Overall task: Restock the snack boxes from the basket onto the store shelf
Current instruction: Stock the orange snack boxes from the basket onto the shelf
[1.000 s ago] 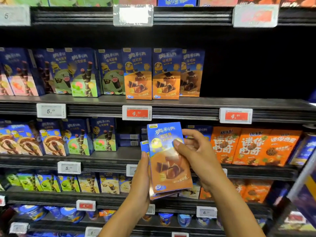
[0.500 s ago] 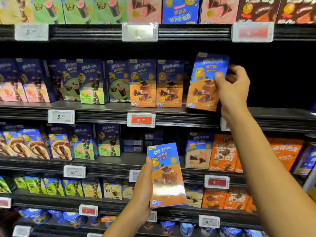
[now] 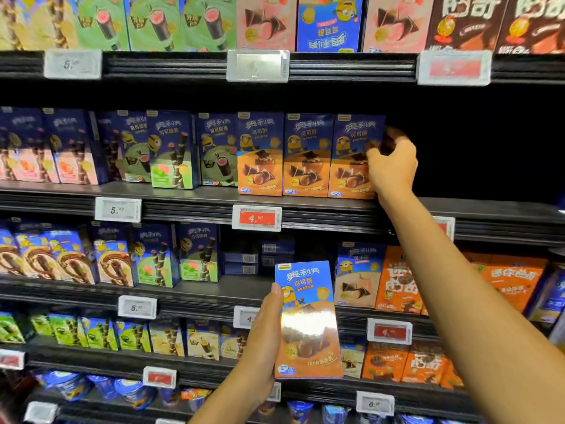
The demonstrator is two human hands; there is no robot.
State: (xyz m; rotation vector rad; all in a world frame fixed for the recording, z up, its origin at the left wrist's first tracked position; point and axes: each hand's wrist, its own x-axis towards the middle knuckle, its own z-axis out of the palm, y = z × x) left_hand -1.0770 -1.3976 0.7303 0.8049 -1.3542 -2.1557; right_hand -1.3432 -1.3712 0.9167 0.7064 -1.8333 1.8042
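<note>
**A:** In the head view, where is the right hand?

**B:** The right hand [image 3: 393, 166] is up at the second shelf [image 3: 489, 214] from the top, at the right end of a row of blue-and-orange snack boxes. Its thumb lies on the front of the rightmost box [image 3: 351, 157] and its fingers curl round the box's right edge, so it grips that box.

**A:** How does that box stand?

**B:** It stands upright with its front facing out and its base on the shelf board. It touches the middle box [image 3: 307, 154] on its left. A third box [image 3: 260, 154] of the same print stands just beside that one. Right of the hand the bay is dark.

**A:** And the left hand?

**B:** The left hand [image 3: 260, 341] is lower, in front of the shelves below. It holds one more box of the same kind, the held box [image 3: 308, 319], roughly upright and clear of any shelf. The thumb runs along the box's left edge and the fingers are hidden behind it. Glare washes out the middle of the box's front.

**A:** What else is around the row?

**B:** A red price tag [image 3: 256, 218] is clipped to the shelf's front rail, under the left end of the three boxes. Further left on the same board stand the green-printed boxes [image 3: 172, 151].
</note>
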